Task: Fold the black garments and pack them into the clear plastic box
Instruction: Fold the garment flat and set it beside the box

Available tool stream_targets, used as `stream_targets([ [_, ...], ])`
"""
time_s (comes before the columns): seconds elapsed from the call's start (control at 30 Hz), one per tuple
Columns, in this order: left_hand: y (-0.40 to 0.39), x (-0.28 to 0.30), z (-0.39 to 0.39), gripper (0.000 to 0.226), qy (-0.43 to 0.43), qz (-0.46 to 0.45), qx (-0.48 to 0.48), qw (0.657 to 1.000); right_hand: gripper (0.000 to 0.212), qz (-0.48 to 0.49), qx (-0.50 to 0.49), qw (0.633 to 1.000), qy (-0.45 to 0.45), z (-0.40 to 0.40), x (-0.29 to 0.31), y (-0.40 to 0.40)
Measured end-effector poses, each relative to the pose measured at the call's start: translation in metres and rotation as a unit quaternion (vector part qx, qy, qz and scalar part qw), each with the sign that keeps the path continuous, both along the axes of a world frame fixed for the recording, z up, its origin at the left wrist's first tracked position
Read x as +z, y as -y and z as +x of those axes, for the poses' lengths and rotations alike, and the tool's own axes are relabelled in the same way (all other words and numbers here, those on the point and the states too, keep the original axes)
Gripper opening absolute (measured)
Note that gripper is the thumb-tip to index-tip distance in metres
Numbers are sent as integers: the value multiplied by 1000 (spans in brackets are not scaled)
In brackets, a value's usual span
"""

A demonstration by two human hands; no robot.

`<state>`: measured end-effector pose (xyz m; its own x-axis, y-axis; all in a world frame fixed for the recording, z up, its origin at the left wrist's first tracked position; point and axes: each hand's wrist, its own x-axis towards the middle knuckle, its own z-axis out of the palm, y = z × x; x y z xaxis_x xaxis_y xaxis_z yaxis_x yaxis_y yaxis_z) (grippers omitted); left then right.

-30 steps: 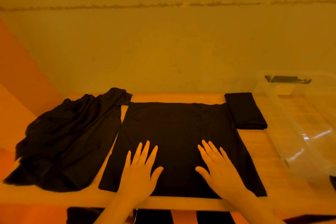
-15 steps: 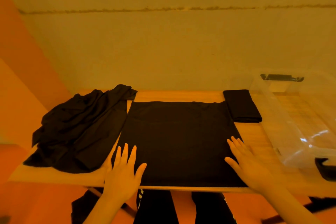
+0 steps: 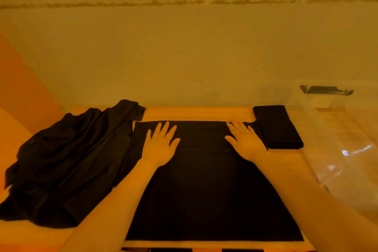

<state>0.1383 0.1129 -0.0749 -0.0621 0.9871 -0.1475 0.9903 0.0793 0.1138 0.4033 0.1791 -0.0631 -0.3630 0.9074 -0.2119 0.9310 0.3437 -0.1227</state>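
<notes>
We press both palms flat on the far part of the spread black fabric garment (image 3: 212,186).

Our left hand (image 3: 160,145) and right hand (image 3: 246,142) lie on it with fingers straight, grasping nothing; it covers the middle of the pale wooden table (image 3: 196,112); a crumpled heap of black clothes (image 3: 67,159) lies at its left edge; a folded black rectangle of cloth (image 3: 277,127) sits just beside its far right corner; the clear plastic box (image 3: 335,141) stands to the right, beside that folded cloth.
</notes>
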Motion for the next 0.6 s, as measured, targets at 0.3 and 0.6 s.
stream_targets([
  [0.3, 15, 9, -15, 60, 8, 13, 37, 999, 66, -4, 4, 1000, -13, 4, 8, 8],
  [0.6, 190, -10, -38, 75, -11, 61, -133, 989, 61, -21, 142, 989, -14, 52, 18, 150],
])
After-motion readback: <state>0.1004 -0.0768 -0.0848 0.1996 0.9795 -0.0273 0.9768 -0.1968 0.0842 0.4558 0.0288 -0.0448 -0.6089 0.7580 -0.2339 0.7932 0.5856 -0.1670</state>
